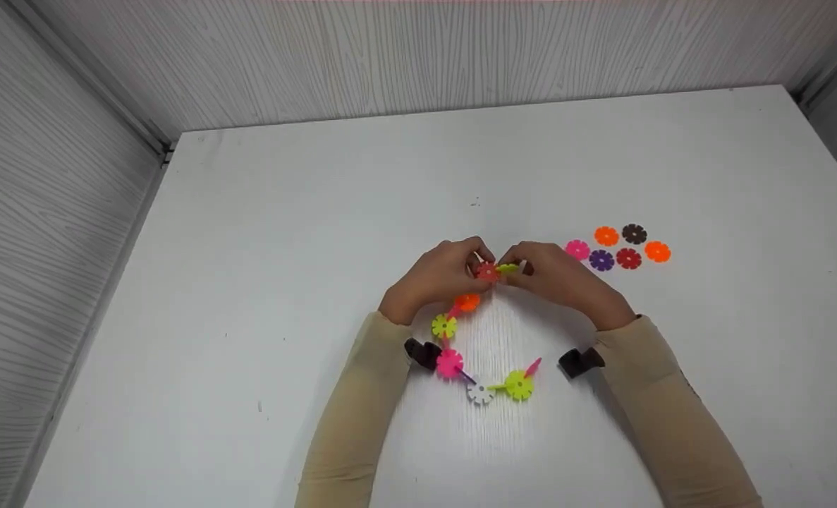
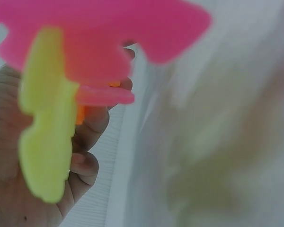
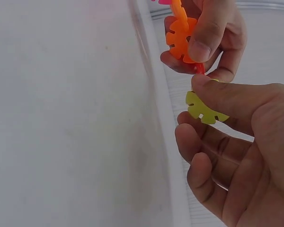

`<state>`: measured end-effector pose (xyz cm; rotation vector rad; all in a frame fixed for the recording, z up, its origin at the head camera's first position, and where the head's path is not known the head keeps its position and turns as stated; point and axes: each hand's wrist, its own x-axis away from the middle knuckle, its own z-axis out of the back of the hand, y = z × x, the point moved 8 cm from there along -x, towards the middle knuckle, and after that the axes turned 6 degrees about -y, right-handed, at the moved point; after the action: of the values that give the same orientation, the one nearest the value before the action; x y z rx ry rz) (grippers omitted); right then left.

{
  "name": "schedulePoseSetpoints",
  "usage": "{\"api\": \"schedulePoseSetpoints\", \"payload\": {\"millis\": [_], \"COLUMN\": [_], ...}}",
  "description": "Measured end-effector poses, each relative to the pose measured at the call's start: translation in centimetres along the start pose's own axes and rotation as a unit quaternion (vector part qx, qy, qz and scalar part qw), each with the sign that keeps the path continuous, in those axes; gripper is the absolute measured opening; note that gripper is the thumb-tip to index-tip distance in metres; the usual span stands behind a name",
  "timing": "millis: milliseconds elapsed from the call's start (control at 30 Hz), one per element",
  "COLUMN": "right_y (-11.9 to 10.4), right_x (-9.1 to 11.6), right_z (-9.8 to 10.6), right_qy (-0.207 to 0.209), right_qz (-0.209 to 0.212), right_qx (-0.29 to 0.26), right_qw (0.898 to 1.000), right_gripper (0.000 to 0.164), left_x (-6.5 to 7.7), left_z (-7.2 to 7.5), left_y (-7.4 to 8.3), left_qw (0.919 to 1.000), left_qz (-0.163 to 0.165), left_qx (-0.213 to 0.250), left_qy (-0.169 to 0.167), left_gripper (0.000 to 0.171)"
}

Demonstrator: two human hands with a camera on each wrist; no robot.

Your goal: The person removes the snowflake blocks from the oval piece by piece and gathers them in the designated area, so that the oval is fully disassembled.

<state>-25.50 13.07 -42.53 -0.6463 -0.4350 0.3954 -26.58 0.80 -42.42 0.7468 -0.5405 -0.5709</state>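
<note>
The table (image 1: pixel 284 212) carries a linked disc chain (image 1: pixel 450 364), its ends apart; left hand (image 1: pixel 441 274) pinches it, right hand (image 1: pixel 560 279) a yellow disc (image 3: pixel 203 111); six discs (image 1: pixel 601 260) lie unlinked.

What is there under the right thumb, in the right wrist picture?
A yellow disc, pinched by the right hand; part of its notched edge shows. The thumb covers its middle.

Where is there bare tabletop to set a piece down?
Free: white tabletop left of the left sleeve, and between the six loose discs and the back wall. Crowded: around the curved disc chain, and beside the right hand, where those discs cluster.
</note>
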Motion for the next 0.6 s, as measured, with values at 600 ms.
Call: {"api": "schedulePoseSetpoints", "payload": {"millis": [600], "right_y": [-1.5], "right_x": [1.0], "right_z": [1.2], "right_qy": [0.055], "right_qz": [0.109], "right_qx": [0.069], "right_qw": [0.99], "right_gripper": [0.022], "left_x": [0.2], "left_z": [0.4], "left_y": [-0.2], "left_qw": [0.9995], "left_qz": [-0.014], "left_qx": [0.028], "left_qy": [0.0], "left_gripper": [0.033]}}
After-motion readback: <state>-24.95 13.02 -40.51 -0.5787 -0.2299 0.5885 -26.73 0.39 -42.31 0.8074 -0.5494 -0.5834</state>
